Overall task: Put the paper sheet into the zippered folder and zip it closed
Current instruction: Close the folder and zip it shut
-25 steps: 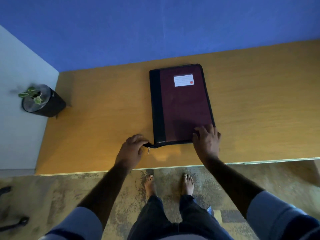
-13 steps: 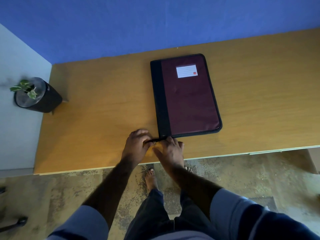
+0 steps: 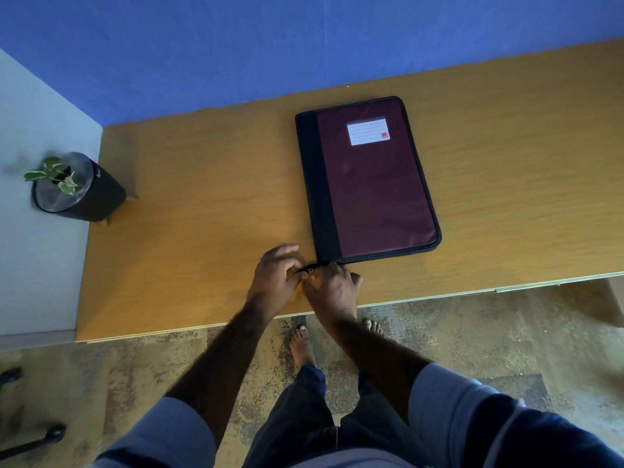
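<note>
A maroon zippered folder [image 3: 374,184] with a black spine and a white label lies flat and closed on the wooden table [image 3: 202,204]. Both hands meet at its near left corner. My left hand [image 3: 275,276] pinches the black zipper tail and its small metal pull [image 3: 310,270]. My right hand [image 3: 332,288] rests just right of it, fingertips touching the folder's near edge by the same zipper end. No paper sheet is visible.
A small potted plant [image 3: 72,187] in a dark pot stands at the table's left edge. A blue wall runs behind the table. The table's front edge is just below my hands; my bare feet stand on a mottled floor.
My right hand left the folder's near right corner and came over to the near left corner beside my left hand. The left hand stays on the zipper end.
</note>
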Tool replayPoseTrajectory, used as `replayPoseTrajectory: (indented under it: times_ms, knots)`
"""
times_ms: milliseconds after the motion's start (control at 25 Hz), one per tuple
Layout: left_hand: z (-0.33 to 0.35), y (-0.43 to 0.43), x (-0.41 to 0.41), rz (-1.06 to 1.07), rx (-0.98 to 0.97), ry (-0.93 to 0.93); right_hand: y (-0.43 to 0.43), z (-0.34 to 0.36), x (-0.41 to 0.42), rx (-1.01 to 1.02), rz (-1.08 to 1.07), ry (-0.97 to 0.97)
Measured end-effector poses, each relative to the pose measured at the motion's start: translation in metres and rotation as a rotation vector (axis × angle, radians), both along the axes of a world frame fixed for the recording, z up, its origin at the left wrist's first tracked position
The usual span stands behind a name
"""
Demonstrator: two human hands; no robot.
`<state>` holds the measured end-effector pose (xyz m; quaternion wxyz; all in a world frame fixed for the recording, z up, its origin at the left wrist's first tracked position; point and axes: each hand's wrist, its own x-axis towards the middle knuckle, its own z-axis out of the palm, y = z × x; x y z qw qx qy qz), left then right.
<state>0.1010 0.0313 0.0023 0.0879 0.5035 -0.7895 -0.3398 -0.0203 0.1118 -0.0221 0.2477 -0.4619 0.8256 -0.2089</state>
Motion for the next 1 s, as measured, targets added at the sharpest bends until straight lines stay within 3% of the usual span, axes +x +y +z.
replayPoseTrajectory:
  times_ms: [280,560,1000]
  knots:
    - [0.002,-0.004,0.001,-0.070,-0.012,-0.002,-0.002,0.004,-0.009,0.007,-0.018,-0.043]
    - [0.008,0.001,0.003,-0.079,-0.141,-0.140,-0.001,0.009,-0.017,0.050,0.215,0.073]
    - [0.004,0.001,0.001,-0.052,-0.215,-0.253,0.011,0.010,-0.062,0.047,0.184,0.232]
